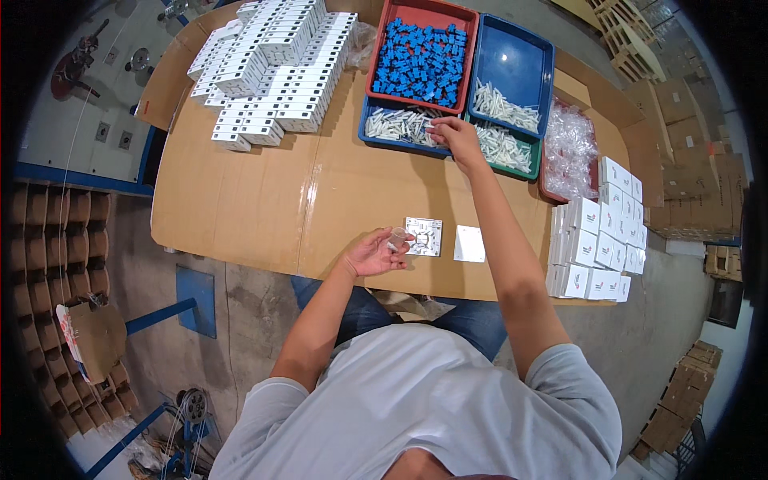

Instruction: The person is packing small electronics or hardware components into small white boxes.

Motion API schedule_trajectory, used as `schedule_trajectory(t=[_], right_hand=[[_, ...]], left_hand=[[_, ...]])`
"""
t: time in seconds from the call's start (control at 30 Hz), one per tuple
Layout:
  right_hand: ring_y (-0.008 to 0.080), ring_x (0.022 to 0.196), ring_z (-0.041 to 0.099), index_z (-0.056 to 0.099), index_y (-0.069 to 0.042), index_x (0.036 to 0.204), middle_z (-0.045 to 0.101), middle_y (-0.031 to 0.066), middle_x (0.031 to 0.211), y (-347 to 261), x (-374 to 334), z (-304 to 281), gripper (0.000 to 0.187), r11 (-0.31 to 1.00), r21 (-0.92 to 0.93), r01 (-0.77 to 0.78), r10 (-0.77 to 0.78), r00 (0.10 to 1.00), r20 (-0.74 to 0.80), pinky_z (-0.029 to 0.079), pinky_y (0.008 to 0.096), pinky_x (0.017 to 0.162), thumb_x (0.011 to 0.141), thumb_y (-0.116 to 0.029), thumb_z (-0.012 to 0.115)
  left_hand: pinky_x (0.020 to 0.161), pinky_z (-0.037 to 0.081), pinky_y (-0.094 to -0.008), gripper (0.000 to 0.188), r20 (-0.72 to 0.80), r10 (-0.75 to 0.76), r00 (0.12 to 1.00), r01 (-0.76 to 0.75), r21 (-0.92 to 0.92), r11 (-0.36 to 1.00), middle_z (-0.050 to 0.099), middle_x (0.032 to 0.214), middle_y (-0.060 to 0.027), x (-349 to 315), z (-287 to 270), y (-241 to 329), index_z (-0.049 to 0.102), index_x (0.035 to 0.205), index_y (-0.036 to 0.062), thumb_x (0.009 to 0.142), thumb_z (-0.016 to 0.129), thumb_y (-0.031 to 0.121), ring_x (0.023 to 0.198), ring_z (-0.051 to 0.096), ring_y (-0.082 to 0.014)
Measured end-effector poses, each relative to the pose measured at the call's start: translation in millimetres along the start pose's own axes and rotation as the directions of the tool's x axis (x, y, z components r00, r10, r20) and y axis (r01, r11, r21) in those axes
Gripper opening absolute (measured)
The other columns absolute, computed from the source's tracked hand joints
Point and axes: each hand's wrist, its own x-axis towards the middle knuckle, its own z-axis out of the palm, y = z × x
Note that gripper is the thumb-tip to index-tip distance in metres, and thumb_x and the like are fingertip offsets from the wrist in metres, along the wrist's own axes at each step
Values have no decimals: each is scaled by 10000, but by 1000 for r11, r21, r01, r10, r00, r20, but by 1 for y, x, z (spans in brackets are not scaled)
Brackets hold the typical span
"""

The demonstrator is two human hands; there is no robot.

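Observation:
My left hand [374, 253], palm up near the table's front edge, has its fingers curled round a small clear plastic piece [398, 238]. Just right of it lies a white square plate with a moulded inside [424, 237]. A plain white square cover [470, 243] lies further right. My right hand [458, 138] is stretched out over the right end of a blue tray of small white parts [396, 126]. Its thumb and fingertips are pinched together; what they hold is too small to make out.
Stacks of white boxes [272, 88] fill the back left. Behind the white parts stands a red tray of blue pieces [420, 64], beside a blue tray [512, 60] and green tray [524, 170] of white parts. Clear plastic bags [568, 152] and white cartons [596, 240] occupy the right.

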Motion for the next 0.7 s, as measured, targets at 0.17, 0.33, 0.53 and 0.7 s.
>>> schedule_trajectory(t=[0.17, 0.33, 0.53, 0.7], right_hand=[[244, 989, 714, 616, 62, 1165, 694, 159, 1047, -21, -53, 3, 215, 883, 470, 2, 21, 999, -43, 597, 314, 851, 960, -2, 601], [251, 1011, 707, 616, 0, 1133, 690, 114, 1043, -44, -125, 7, 157, 777, 627, 57, -33, 998, -50, 598, 336, 877, 983, -42, 636], [265, 1099, 697, 631, -21, 1088, 707, 113, 1057, -93, -196, 15, 98, 717, 694, 61, -56, 998, -30, 594, 342, 922, 991, -34, 621], [291, 1161, 680, 630, -28, 1076, 710, 139, 1120, -128, -230, 17, 97, 636, 766, 95, -168, 986, 17, 589, 334, 968, 983, -7, 618]], left_hand=[[1003, 434, -421, 561, 57, 4, 998, -2, -36, 999, 582, 977, -38, -2, -1, 0, 532, 1407, -8, 1047, 498, 421, 845, 513, -156], [1001, 434, -416, 553, 52, 21, 998, -21, -13, 1000, 561, 920, -27, 0, -2, -1, 551, 1387, -10, 1044, 505, 421, 856, 525, -177], [988, 474, -432, 564, 32, 239, 970, -240, 29, 970, 631, 973, -36, -3, 12, -17, 557, 1374, -14, 1043, 507, 439, 959, 602, -192], [939, 507, -389, 536, -82, 421, 903, -416, 76, 906, 664, 1056, -63, -10, 104, -31, 544, 1379, -6, 1069, 467, 423, 948, 627, -197]])
